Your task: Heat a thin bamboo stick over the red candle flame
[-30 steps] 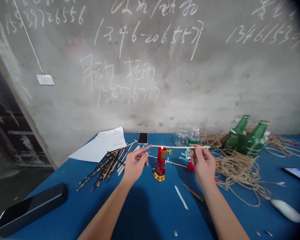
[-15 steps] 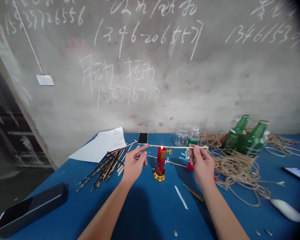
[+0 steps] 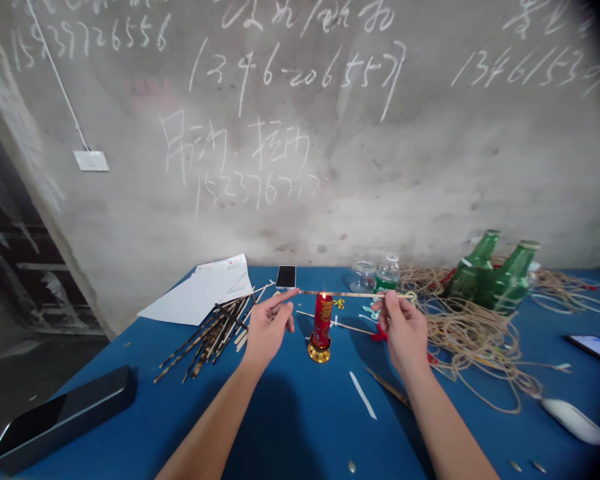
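Note:
A thin wooden stick (image 3: 353,295) lies level above a lit red candle (image 3: 323,320) in a gold base, its left part close over the flame and darkened. My right hand (image 3: 405,327) pinches the stick between thumb and fingers near its right end. At the other end is my left hand (image 3: 271,327), index finger stretched along the stick's tip and the remaining fingers curled; how far the stick runs behind that finger is hidden. Left of my left hand lies a pile of scorched sticks (image 3: 215,333).
Coiled cord (image 3: 475,333) and green bottles (image 3: 513,273) stand at the right, near a white mouse (image 3: 575,420). White papers (image 3: 195,297), a phone (image 3: 286,276) and a glass jar (image 3: 364,276) are at the back. A dark oblong device (image 3: 65,417) lies front left.
The stick's left stretch shows darker now than half a second ago. My right fingers have shifted slightly; my left hand and the candle have stayed put.

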`<state>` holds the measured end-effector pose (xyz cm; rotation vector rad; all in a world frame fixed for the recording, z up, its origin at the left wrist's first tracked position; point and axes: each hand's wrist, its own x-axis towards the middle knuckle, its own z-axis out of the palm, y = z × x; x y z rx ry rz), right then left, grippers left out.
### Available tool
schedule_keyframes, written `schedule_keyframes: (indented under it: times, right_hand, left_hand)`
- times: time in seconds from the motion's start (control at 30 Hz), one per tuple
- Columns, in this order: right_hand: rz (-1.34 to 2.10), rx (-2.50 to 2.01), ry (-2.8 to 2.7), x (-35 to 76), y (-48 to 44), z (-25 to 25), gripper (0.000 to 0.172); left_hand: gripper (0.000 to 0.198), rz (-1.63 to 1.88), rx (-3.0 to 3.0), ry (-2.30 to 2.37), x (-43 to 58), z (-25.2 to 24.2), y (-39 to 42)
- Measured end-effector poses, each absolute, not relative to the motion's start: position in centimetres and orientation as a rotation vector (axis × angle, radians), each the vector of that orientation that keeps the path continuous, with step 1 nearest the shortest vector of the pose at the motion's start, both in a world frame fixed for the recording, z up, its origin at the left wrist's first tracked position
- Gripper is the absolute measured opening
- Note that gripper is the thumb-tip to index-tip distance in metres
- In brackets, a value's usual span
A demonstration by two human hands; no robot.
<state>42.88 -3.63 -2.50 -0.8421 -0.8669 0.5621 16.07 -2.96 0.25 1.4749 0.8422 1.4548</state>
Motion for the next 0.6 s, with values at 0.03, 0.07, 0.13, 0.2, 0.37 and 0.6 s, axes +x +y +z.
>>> schedule_keyframes:
  times: [0.03,0.07,0.13,0.2,0.37,0.6]
  right_hand:
    - [0.568,-0.838,-0.866,42.89,-3.62,-2.53,0.043]
    - [0.574,-0.833,-0.866,42.9,-3.62,-2.55,0.042]
    - [0.586,-0.821,-0.871,42.88,-3.62,-2.57,0.042]
    - [0.599,-0.81,-0.876,42.81,-3.66,-2.57,0.041]
    - [0.644,-0.799,-0.885,42.63,-3.84,-2.39,0.041]
    - [0.662,-0.784,-0.879,42.59,-3.83,-2.34,0.04]
  left_hand:
    - [0.048,1.454,1.472,0.84,16.08,0.21,-2.94]
    - [0.048,1.454,1.471,0.839,16.07,0.16,-2.91]
    - [0.047,1.453,1.475,0.837,16.04,0.02,-2.85]
    - [0.046,1.456,1.481,0.837,15.98,-0.12,-2.84]
    - [0.045,1.596,1.425,0.877,15.78,-0.02,-2.95]
    - [0.045,1.79,1.253,1.041,15.27,0.11,-2.22]
